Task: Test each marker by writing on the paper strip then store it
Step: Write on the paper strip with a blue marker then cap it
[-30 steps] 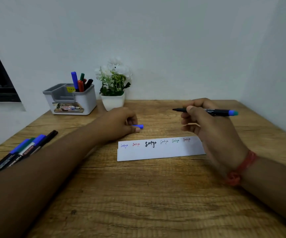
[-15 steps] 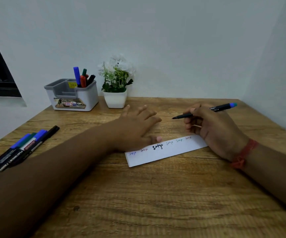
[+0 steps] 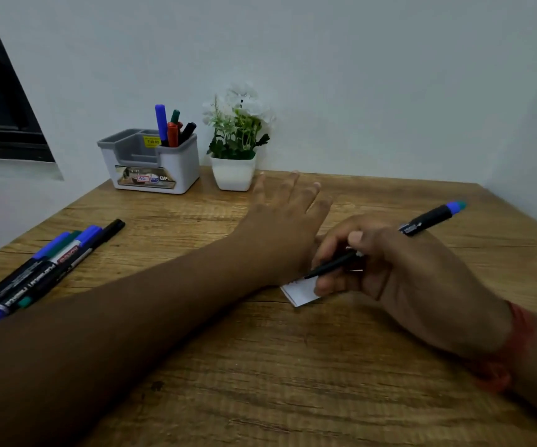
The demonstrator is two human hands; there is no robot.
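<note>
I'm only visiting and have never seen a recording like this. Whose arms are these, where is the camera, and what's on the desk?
No machine here: a person wears a camera on the head, looking down at their own hands. The left hand lies flat, fingers straight, on a paper strip. The right hand grips a black marker, tip down at the paper. Also on the wooden table: loose markers, a holder with more markers, and a potted plant.
</note>
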